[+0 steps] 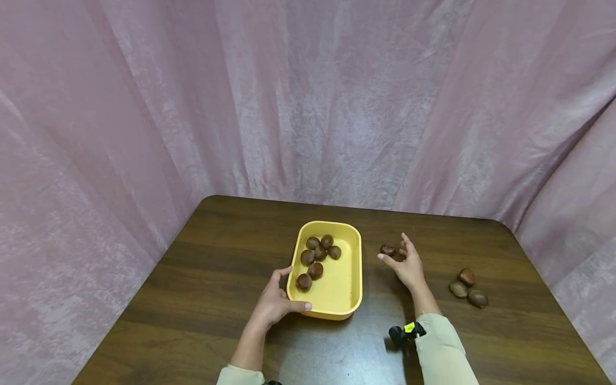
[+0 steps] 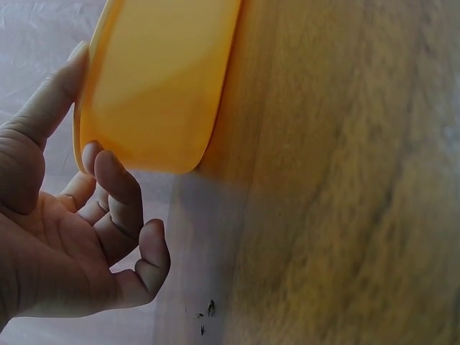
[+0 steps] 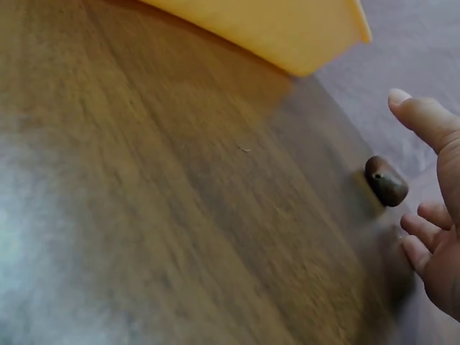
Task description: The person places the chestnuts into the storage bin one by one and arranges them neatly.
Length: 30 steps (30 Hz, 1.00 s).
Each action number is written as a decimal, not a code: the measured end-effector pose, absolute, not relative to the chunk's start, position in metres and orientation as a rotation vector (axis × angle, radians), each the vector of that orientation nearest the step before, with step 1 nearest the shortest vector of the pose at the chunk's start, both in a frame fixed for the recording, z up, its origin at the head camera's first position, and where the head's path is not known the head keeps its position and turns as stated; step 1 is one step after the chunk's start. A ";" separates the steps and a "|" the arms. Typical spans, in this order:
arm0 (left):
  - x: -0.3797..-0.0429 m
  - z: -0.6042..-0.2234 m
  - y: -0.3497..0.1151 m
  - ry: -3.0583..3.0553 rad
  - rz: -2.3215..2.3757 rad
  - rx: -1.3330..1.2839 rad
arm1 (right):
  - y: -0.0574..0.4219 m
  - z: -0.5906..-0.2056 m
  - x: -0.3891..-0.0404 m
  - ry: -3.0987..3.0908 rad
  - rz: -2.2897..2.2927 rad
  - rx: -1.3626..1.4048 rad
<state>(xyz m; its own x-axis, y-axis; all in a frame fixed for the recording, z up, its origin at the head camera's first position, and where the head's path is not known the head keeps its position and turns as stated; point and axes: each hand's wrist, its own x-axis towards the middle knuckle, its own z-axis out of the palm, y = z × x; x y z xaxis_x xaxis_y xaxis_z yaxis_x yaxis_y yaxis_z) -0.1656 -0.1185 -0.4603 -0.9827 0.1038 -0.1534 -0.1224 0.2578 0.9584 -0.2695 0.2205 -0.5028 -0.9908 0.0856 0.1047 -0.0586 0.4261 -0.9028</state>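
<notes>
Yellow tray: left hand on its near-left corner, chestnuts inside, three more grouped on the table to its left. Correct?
Side is wrong: the head view shows the three grouped chestnuts to the right of the yellow tray. Left hand on its near-left corner, chestnuts inside: correct.

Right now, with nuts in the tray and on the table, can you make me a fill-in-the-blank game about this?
1. The person's ____ hand holds the tray by a corner.
2. Inside the tray are ____ nuts.
3. Farther right than the right hand, a group of ____ nuts lies on the table.
4. The nut nearest the right hand lies on the ____, not in the tray.

Missing words: left; seven; three; table.
</notes>
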 end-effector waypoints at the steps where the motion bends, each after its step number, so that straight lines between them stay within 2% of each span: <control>1: -0.166 -0.461 -0.118 2.334 1.813 -0.013 | 0.221 -0.505 -0.272 -2.544 1.602 -0.033; 18: -0.167 -0.463 -0.119 2.318 1.805 -0.028 | 0.209 -0.523 -0.287 -2.641 1.106 -0.204; 30: -0.167 -0.464 -0.119 2.287 1.851 -0.002 | 0.209 -0.504 -0.258 -2.473 1.350 -0.247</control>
<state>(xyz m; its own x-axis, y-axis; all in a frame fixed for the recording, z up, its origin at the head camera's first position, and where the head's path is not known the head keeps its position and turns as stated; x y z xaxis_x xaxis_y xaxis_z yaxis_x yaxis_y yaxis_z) -0.1674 -0.1187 -0.4638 -0.9802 0.1234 -0.1547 -0.1256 0.2161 0.9683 -0.2584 0.2095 -0.5038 -0.9366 0.2957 0.1878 0.0019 0.5404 -0.8414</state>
